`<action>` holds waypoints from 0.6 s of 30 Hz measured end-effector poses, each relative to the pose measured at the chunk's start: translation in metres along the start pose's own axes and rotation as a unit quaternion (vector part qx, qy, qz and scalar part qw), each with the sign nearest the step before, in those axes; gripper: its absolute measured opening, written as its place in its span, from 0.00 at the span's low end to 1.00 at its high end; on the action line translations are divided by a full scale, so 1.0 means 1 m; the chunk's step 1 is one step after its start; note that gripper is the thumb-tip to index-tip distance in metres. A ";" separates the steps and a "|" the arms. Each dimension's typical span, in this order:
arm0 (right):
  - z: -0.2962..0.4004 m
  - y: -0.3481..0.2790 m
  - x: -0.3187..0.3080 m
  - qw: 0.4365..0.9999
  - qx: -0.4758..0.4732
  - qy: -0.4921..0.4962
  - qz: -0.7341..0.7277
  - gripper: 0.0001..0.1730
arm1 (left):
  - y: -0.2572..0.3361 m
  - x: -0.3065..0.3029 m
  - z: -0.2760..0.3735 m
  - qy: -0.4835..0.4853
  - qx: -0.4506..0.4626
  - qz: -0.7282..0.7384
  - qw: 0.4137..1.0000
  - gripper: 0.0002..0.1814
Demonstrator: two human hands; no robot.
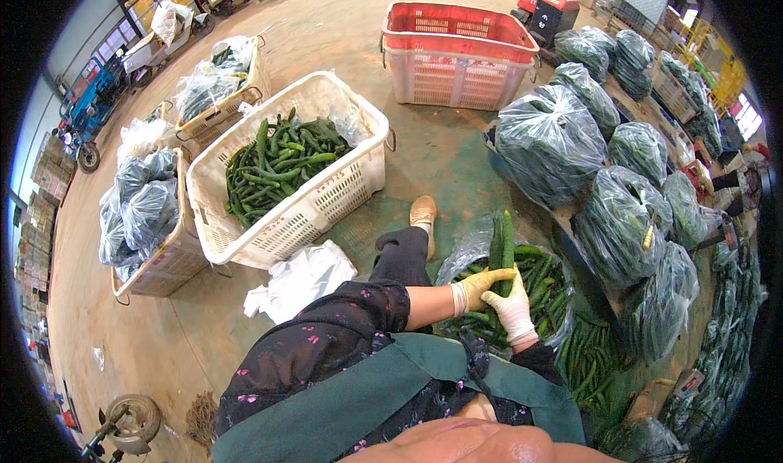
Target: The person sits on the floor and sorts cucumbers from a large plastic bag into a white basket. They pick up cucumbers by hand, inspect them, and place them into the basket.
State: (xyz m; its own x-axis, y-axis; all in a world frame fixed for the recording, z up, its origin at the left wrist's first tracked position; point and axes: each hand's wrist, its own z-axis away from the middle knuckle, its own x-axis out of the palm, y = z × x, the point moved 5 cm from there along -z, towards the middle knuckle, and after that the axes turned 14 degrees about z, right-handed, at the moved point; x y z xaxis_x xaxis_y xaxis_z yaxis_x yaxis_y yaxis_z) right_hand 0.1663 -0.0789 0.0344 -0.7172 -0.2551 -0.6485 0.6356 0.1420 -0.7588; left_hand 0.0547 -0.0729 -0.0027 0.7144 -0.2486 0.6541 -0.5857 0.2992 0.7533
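Observation:
My left hand (478, 288), in a yellowish glove, and my right hand (512, 309), in a paler glove, are together around the lower part of a few long green cucumbers (506, 243). These stand upright, side by side. Under my hands is a container lined with a clear plastic bag (456, 260), full of loose cucumbers (541, 288); the bag's rim is folded outward. More cucumbers (587, 359) lie in a heap to the right of it. My forearms and the green apron strap (342, 395) hide part of the near side.
A white plastic crate (293, 218) holds loose cucumbers (287, 160). Crates with bagged produce (150, 203) stand left of it. White plastic sheeting (303, 279) lies on the floor. A red-and-white crate (462, 59) stands ahead. Filled clear bags (550, 145) line the right side.

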 end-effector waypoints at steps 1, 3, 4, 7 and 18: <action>0.010 0.001 -0.001 0.999 0.033 -0.013 0.035 0.50 | 0.009 0.010 0.016 -0.059 0.163 -0.325 0.930 0.39; 0.029 0.003 0.012 0.987 0.054 -0.076 -0.134 0.40 | -0.031 -0.013 0.023 -0.120 0.110 -0.440 0.883 0.48; 0.039 0.007 0.014 0.969 0.067 -0.103 -0.213 0.34 | -0.041 -0.006 0.027 -0.109 0.002 -0.244 0.964 0.44; 0.072 0.004 0.013 0.906 0.134 -0.155 -0.372 0.22 | -0.046 0.021 0.067 0.073 -0.276 0.168 0.944 0.21; 0.149 -0.028 -0.079 0.659 -0.012 -0.208 -0.723 0.48 | 0.137 0.047 0.244 -0.012 -0.278 -0.233 0.932 0.26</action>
State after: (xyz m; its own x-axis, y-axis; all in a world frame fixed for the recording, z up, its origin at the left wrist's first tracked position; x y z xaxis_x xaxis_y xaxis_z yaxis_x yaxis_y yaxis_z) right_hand 0.2480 -0.2052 0.1161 -0.4247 -0.3800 0.8217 -0.6336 -0.5235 -0.5696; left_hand -0.0857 -0.2686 0.1480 0.8288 -0.4893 0.2715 0.0798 0.5836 0.8081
